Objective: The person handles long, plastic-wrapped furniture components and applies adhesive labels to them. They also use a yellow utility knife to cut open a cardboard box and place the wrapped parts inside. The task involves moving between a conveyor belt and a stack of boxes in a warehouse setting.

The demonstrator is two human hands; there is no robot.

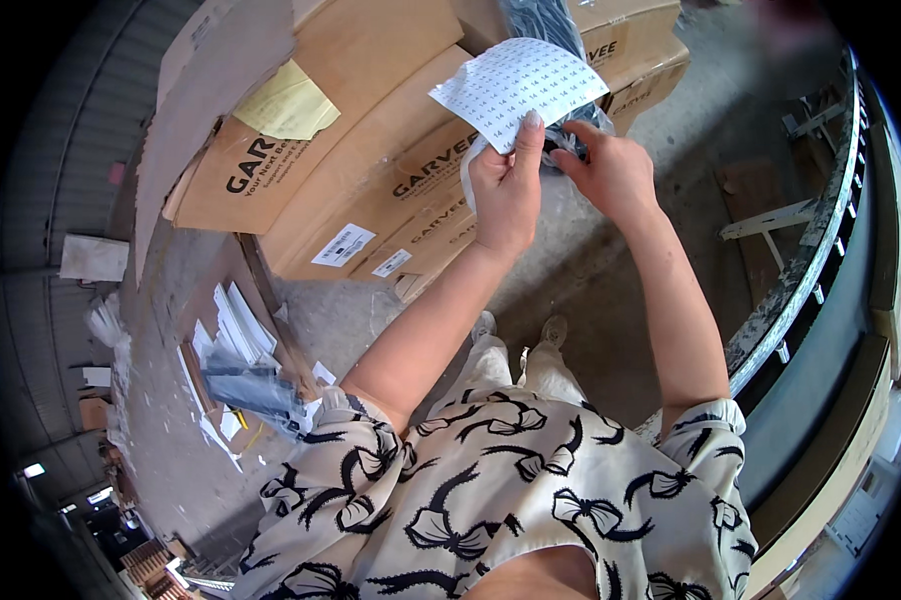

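My left hand (509,195) is closed on a white sheet of small printed labels (521,85), with the thumb lying on top near its lower edge. The sheet is slightly curved and tilted. Close beside it is my right hand (616,172), its fingers curled in just below the sheet's right corner, at a dark bundle in clear plastic (546,22). What the right fingers pinch is partly hidden and I cannot make it out. The bundle lies on cardboard boxes (411,165) and runs behind the sheet. A loop of clear or white plastic shows beside my left wrist.
A yellow paper (288,103) lies on the left box. On the floor at left are flattened cardboard, white papers (243,325) and a dark plastic-wrapped packet (256,388). A long curved-looking conveyor or bench edge (806,265) runs along my right, with a metal stand (768,222) beside it.
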